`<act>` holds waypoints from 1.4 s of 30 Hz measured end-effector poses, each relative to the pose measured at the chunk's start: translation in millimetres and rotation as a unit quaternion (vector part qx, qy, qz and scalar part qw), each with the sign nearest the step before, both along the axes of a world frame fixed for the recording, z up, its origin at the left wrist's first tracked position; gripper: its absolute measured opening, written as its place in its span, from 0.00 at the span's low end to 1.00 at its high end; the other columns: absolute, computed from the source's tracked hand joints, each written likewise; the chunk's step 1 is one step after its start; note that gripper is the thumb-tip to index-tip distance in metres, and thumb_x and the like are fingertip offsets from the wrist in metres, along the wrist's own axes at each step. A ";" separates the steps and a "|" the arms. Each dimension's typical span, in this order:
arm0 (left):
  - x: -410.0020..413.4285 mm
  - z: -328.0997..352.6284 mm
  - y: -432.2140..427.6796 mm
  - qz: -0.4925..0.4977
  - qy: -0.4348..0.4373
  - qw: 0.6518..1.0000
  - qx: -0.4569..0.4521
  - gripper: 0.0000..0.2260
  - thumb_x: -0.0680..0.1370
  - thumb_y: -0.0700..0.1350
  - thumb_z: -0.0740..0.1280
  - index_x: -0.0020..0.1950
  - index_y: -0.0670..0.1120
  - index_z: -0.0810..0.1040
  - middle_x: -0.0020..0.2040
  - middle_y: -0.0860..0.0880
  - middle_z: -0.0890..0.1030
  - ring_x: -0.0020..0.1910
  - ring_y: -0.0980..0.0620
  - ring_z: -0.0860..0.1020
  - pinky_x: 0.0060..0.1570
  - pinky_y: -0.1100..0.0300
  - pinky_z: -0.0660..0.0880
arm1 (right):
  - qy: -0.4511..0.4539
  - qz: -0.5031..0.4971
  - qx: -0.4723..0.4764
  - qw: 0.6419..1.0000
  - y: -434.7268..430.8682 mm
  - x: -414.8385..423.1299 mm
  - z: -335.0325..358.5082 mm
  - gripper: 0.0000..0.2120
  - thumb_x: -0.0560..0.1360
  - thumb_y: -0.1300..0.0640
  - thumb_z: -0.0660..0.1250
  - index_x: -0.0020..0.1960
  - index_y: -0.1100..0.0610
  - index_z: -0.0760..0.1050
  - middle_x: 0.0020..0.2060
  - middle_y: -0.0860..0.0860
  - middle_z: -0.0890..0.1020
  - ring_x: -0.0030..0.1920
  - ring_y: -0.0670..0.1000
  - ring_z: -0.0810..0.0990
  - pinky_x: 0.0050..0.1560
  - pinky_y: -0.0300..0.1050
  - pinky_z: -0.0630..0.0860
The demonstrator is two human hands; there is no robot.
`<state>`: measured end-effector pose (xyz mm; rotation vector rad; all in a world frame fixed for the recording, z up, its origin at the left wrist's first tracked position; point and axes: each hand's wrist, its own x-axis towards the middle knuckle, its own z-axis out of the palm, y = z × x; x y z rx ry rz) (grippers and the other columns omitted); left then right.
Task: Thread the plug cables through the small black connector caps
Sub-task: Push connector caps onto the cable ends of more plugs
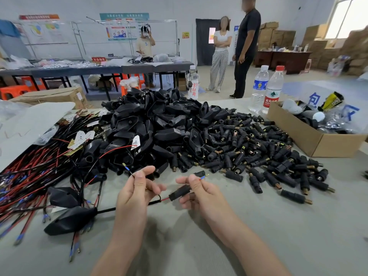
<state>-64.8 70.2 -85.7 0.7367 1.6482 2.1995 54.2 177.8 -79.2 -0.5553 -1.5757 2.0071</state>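
Threading step, near table (258, 226) front edge: right hand (199, 194) pinches thin red plug cable (202, 177) exiting small black tubular plastic cap (179, 193); left hand (137, 194) pinches blue-tipped black lead (127, 168). The next move is probably drawing the cable fully through.

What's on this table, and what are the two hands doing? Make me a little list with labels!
left hand: pinches a thin wire with a blue tip
right hand: holds a small black cap, with a red wire going into it
middle pile: big black shells
right pile: small black caps with brass ends
left pile: red and black cables
box: cardboard, far right
bottles: two, next to the box
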 end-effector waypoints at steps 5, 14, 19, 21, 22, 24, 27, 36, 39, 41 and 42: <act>-0.7 2.2 -1.3 -0.021 -0.007 0.999 -0.025 0.16 0.84 0.55 0.56 0.60 0.49 0.80 0.30 0.55 0.64 0.30 0.55 0.70 0.45 0.56 0.68 | 0.039 -0.008 -0.073 0.997 2.0 0.2 -2.3 0.17 0.83 0.49 0.59 0.54 0.58 0.83 0.38 0.52 0.84 0.37 0.48 0.81 0.39 0.38 0.78; 8.1 5.4 -3.0 -0.021 0.054 0.997 -0.040 0.12 0.80 0.55 0.52 0.53 0.50 0.70 0.29 0.52 0.68 0.30 0.53 0.67 0.40 0.57 0.67 | 0.049 -0.011 -0.155 0.987 4.9 -2.5 -4.0 0.19 0.81 0.49 0.61 0.49 0.60 0.85 0.38 0.54 0.84 0.35 0.48 0.81 0.37 0.38 0.79; 9.9 11.2 -7.4 -0.036 0.112 0.992 -0.046 0.13 0.85 0.49 0.56 0.47 0.52 0.78 0.36 0.51 0.78 0.33 0.53 0.74 0.38 0.66 0.73 | 0.055 -0.022 -0.223 0.973 8.9 -3.0 -4.5 0.19 0.82 0.52 0.61 0.46 0.62 0.86 0.35 0.55 0.83 0.32 0.48 0.81 0.35 0.37 0.80; 12.0 15.1 -9.2 -0.036 0.141 0.987 -0.067 0.12 0.81 0.52 0.60 0.47 0.56 0.83 0.33 0.53 0.77 0.35 0.58 0.75 0.41 0.71 0.72 | 0.061 -0.025 -0.247 0.967 10.4 -1.7 -4.6 0.19 0.82 0.53 0.61 0.47 0.62 0.86 0.35 0.55 0.83 0.32 0.48 0.81 0.35 0.37 0.80; 12.9 16.8 -10.0 -0.031 0.154 0.985 -0.075 0.11 0.80 0.52 0.62 0.48 0.57 0.84 0.32 0.54 0.77 0.34 0.61 0.74 0.40 0.74 0.70 | 0.064 -0.025 -0.257 0.964 10.9 -1.3 -4.6 0.18 0.83 0.53 0.61 0.48 0.62 0.86 0.36 0.55 0.83 0.32 0.47 0.80 0.35 0.37 0.80; 14.0 18.2 -10.6 -0.020 0.163 0.983 -0.078 0.09 0.80 0.47 0.64 0.52 0.56 0.84 0.33 0.57 0.78 0.33 0.63 0.75 0.38 0.76 0.69 | 0.066 -0.026 -0.272 0.960 12.1 -0.9 -4.3 0.18 0.83 0.53 0.61 0.49 0.62 0.86 0.37 0.54 0.84 0.32 0.47 0.80 0.35 0.37 0.80; 13.3 16.8 -10.3 -0.023 0.138 0.987 -0.083 0.10 0.80 0.40 0.67 0.54 0.53 0.83 0.37 0.50 0.81 0.34 0.60 0.77 0.40 0.72 0.73 | 0.073 -0.035 -0.281 0.956 14.8 -1.3 -3.2 0.17 0.83 0.53 0.61 0.50 0.62 0.86 0.40 0.54 0.85 0.33 0.47 0.81 0.36 0.37 0.81; 13.9 7.3 -4.5 -0.041 0.111 0.987 -0.112 0.05 0.78 0.37 0.70 0.45 0.46 0.82 0.31 0.50 0.81 0.32 0.57 0.78 0.37 0.69 0.75 | 0.097 -0.005 -0.274 0.957 18.7 1.8 -4.6 0.17 0.82 0.51 0.61 0.53 0.58 0.86 0.53 0.56 0.86 0.39 0.48 0.83 0.42 0.39 0.82; 13.8 4.6 -3.5 -0.024 0.131 0.983 -0.130 0.07 0.78 0.39 0.71 0.43 0.51 0.81 0.30 0.50 0.81 0.31 0.55 0.76 0.37 0.61 0.73 | 0.099 0.002 -0.259 0.961 19.1 2.9 -2.9 0.16 0.81 0.50 0.61 0.53 0.56 0.86 0.56 0.54 0.85 0.41 0.47 0.84 0.44 0.39 0.82; 13.9 3.5 -2.6 -0.011 0.151 0.978 -0.145 0.08 0.77 0.43 0.72 0.43 0.56 0.80 0.35 0.52 0.83 0.31 0.51 0.76 0.39 0.53 0.75 | 0.102 0.004 -0.251 0.963 18.9 3.6 -1.5 0.16 0.80 0.50 0.61 0.53 0.55 0.86 0.57 0.53 0.85 0.42 0.47 0.83 0.45 0.40 0.82; 14.7 3.3 -2.6 -0.007 0.158 0.976 -0.149 0.08 0.76 0.44 0.72 0.43 0.58 0.80 0.38 0.53 0.83 0.31 0.48 0.77 0.40 0.49 0.76 | 0.104 0.004 -0.251 0.962 18.6 4.0 -0.8 0.16 0.80 0.50 0.61 0.53 0.55 0.86 0.57 0.53 0.85 0.43 0.47 0.83 0.45 0.40 0.81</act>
